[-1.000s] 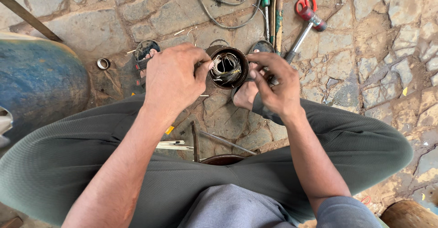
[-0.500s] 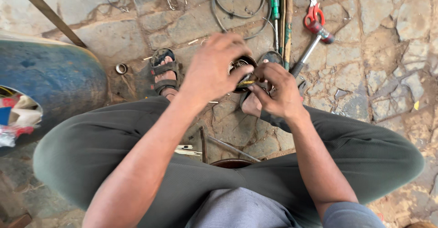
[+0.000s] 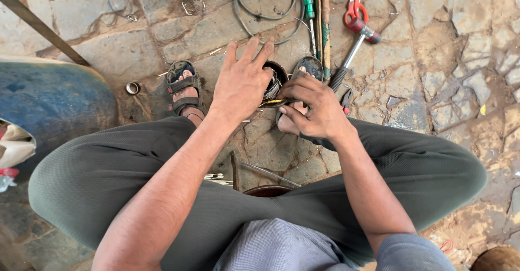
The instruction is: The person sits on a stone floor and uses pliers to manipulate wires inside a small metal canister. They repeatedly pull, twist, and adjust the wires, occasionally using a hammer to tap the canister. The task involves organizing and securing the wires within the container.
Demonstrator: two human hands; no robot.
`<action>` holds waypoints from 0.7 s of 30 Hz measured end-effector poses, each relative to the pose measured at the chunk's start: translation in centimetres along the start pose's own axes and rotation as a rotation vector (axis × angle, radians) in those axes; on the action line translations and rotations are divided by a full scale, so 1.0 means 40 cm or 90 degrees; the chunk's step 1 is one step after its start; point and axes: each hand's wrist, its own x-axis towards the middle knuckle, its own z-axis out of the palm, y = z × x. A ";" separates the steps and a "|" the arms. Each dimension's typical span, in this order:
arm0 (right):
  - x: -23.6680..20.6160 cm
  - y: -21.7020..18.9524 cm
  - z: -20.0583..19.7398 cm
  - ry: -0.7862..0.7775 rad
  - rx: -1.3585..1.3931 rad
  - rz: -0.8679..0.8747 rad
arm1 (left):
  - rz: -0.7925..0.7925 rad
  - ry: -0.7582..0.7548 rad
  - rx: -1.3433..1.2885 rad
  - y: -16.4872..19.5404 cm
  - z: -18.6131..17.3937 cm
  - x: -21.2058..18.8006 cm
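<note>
Motor housing (image 3: 273, 84), a dark round metal shell with copper-coloured windings showing inside, sits low between my feet, just in front of my right sandal (image 3: 309, 68) and partly hidden by both hands. I hold it there because the stone floor (image 3: 444, 65) is uneven; braced between the hands it does not roll.

My left hand (image 3: 242, 84) lies flat over the near rim, fingers (image 3: 250, 51) spread wide and stretched forward, pressing rather than gripping. That steadies the shell from above and leaves the opening free on the right side.

My right hand (image 3: 317, 108) is curled, its fingers narrow and pinched on a thin yellowish strip (image 3: 275, 102) at the lower edge of the housing. The strip looks flat and stiff; I cannot tell what it is made of.

Left foot in its strapped sandal (image 3: 183, 89) is planted to the left, knees wide, so the work stays in the gap between.

Tools lie well apart, ahead of the housing and within reach: a loop of grey wire (image 3: 265, 16), a green-handled screwdriver (image 3: 309, 0), a hammer (image 3: 355, 46) with a red head collar and black ribbed grip, red-handled scissors (image 3: 352, 5). A small metal ring (image 3: 132, 88) rests near the left sandal. A blue drum (image 3: 54, 105), scuffed and dusty, stands at far left.

Floor: irregular flat stones, gritty joints.
</note>
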 end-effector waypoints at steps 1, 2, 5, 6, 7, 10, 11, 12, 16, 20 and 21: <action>0.000 -0.001 0.000 0.000 -0.001 0.005 | 0.008 0.012 0.012 0.002 0.001 0.001; 0.000 -0.003 0.000 -0.002 -0.001 0.009 | 0.010 0.008 0.003 0.002 0.001 0.001; 0.002 -0.009 -0.004 -0.009 -0.004 0.009 | -0.009 0.010 -0.039 -0.010 -0.001 0.006; 0.004 -0.011 -0.005 -0.008 -0.006 0.009 | -0.030 0.020 -0.063 -0.018 -0.002 0.009; 0.006 -0.013 -0.006 -0.007 -0.007 0.010 | -0.049 0.027 -0.087 -0.027 -0.002 0.011; 0.013 -0.016 -0.007 -0.015 -0.004 0.025 | -0.218 -0.020 -0.245 -0.056 0.003 0.014; 0.011 -0.017 -0.004 -0.022 -0.001 0.030 | -0.217 0.008 -0.265 -0.059 0.007 0.011; 0.008 -0.014 -0.002 -0.022 0.013 0.022 | -0.217 0.037 -0.283 -0.064 0.010 0.008; -0.023 0.043 -0.001 0.012 0.097 0.054 | -0.146 0.125 -0.285 -0.067 0.027 0.002; -0.062 0.253 -0.034 0.182 0.178 0.314 | -0.150 0.104 -0.287 -0.066 0.034 -0.001; -0.067 0.332 -0.048 0.214 0.198 0.407 | -0.152 0.101 -0.291 -0.068 0.031 -0.003</action>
